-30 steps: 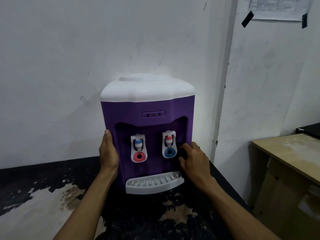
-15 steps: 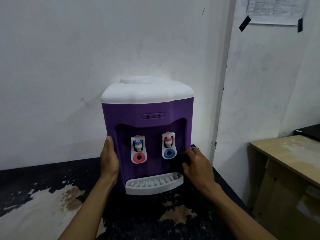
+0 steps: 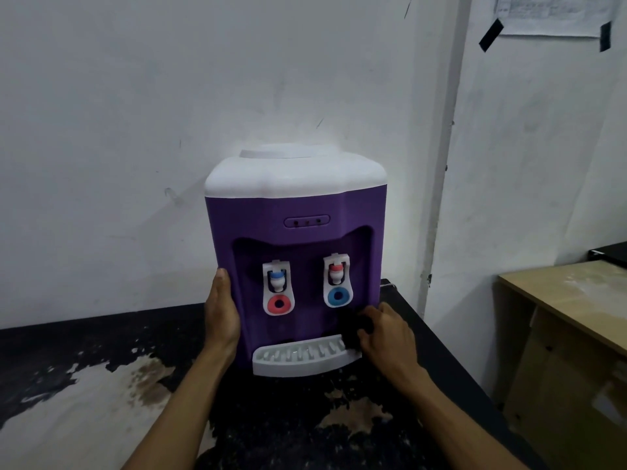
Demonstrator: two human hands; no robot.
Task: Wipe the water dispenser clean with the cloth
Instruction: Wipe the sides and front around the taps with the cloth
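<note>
Cloth now low on the dispenser (image 3: 298, 205) front — at the tray (image 3: 295, 362).
Your left hand (image 3: 222, 313) lies flat against its left side, steadying it on the counter (image 3: 68, 344); the cloth (image 3: 353, 329), bunched in the curled fingers of your right hand (image 3: 388, 337), has slid down from beside the right tap (image 3: 337, 283) to the tray's right end — recess likely near done, top and sides left. The taps jut in the way; a desk (image 3: 570, 293) stands right.

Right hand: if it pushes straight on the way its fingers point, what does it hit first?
The right hand would likely meet the recessed front of the dispenser first, just above the drip tray; the cloth it grips seems to touch it. Depth is unclear.
</note>
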